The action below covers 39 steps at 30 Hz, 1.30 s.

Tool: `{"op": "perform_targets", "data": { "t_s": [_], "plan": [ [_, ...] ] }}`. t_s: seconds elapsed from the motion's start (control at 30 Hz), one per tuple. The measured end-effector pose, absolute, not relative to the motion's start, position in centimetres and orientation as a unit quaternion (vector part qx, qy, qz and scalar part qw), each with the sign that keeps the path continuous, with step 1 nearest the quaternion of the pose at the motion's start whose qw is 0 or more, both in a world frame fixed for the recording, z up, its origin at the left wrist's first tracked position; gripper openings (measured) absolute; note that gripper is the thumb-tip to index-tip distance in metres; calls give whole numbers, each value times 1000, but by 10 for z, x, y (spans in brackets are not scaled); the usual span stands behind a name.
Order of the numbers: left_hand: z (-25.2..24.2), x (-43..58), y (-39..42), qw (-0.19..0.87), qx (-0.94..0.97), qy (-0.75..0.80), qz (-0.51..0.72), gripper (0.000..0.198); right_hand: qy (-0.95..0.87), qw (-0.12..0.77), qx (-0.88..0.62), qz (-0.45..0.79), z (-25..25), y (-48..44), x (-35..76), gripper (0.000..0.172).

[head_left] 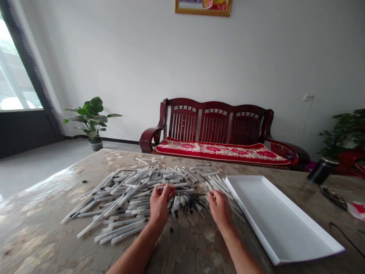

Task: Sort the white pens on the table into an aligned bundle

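A large heap of white pen barrels (125, 194) lies spread over the marble-patterned table (42, 228). My left hand (159, 203) is raised over the heap and pinches one white pen barrel (173, 185) by its end, holding it roughly level. My right hand (219, 207) rests with curled fingers on a smaller pile of thin dark refills and caps (189, 201), touching the pens near the tray; what its fingers hold is hidden.
A long, shallow white tray (285, 228) lies to the right of my hands. A black cylinder (322, 170), glasses (333, 197) and a cable sit at the table's far right. A red wooden bench (216, 133) and potted plants stand behind.
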<state>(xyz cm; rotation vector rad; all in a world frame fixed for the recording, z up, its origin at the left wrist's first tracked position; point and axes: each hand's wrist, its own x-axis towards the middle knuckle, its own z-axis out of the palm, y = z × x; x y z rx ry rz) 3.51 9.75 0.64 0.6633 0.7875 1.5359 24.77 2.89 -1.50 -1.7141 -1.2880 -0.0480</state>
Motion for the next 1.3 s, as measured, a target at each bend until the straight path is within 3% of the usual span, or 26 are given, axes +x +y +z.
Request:
{"op": "perform_targets", "data": {
  "t_s": [0.17, 0.33, 0.4, 0.47, 0.53, 0.63, 0.83, 0.93, 1.1, 1.3],
  "plan": [
    [4, 48, 83, 655, 355, 330, 579, 47, -565, 534, -620, 110, -10, 27, 229, 38],
    [1, 50, 86, 640, 423, 337, 545, 44, -576, 523, -609, 157, -10, 29, 223, 28],
    [1, 43, 91, 565, 482, 372, 556, 39, -546, 534, -635, 117, -11, 31, 231, 31],
    [4, 33, 96, 425, 575, 440, 544, 26, -513, 530, -672, 63, -13, 31, 245, 35],
    [7, 24, 98, 262, 681, 491, 475, 15, -483, 504, -716, 14, -13, 31, 260, 38],
    [10, 17, 99, 94, 786, 507, 340, 22, -450, 456, -766, -55, -13, 27, 278, 39],
    [15, 25, 100, 14, 824, 538, 178, 30, -415, 453, -775, -145, -12, 24, 287, 41],
    [17, 26, 100, 12, 817, 552, 166, 27, -464, 492, -722, -144, -15, 28, 277, 39],
    [13, 22, 102, -15, 818, 536, 208, 16, -544, 513, -663, -37, -23, 32, 247, 27],
    [3, 23, 105, -64, 832, 460, 305, 14, -566, 533, -628, 27, -24, 33, 230, 31]
  ]
}}
